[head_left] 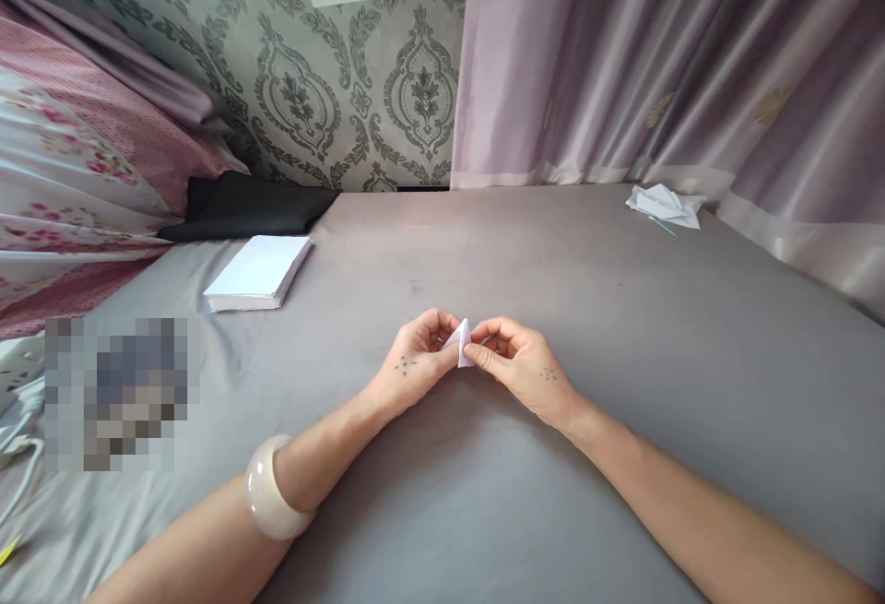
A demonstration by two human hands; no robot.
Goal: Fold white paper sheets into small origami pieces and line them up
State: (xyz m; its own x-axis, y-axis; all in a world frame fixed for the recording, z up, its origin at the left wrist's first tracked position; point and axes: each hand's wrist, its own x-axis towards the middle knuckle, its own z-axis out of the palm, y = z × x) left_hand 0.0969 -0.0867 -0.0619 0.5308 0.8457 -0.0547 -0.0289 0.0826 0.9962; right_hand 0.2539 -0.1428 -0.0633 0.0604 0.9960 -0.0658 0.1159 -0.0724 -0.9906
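Observation:
Between my two hands, a small piece of folded white paper (pixel 464 344) stands with a pointed top. My left hand (pixel 420 353) pinches its left side, the thumb along the lower edge and the fingers curled behind. On the other side my right hand (pixel 520 360) grips the paper with its thumb pressed on the front. The fingertips behind the paper are partly hidden. Both hands are held low over the grey sheet (pixel 553 512). A pale bangle (pixel 271 489) circles my left forearm.
At left lies a stack of white paper (pixel 259 267), with black cloth (pixel 255 206) behind it. Several folded white papers (pixel 665 205) and a thin bluish stick (pixel 662 226) are at the far right. White cables (pixel 24 456) run along the left edge, beside a blurred-out patch. Curtains (pixel 587 60) hang behind.

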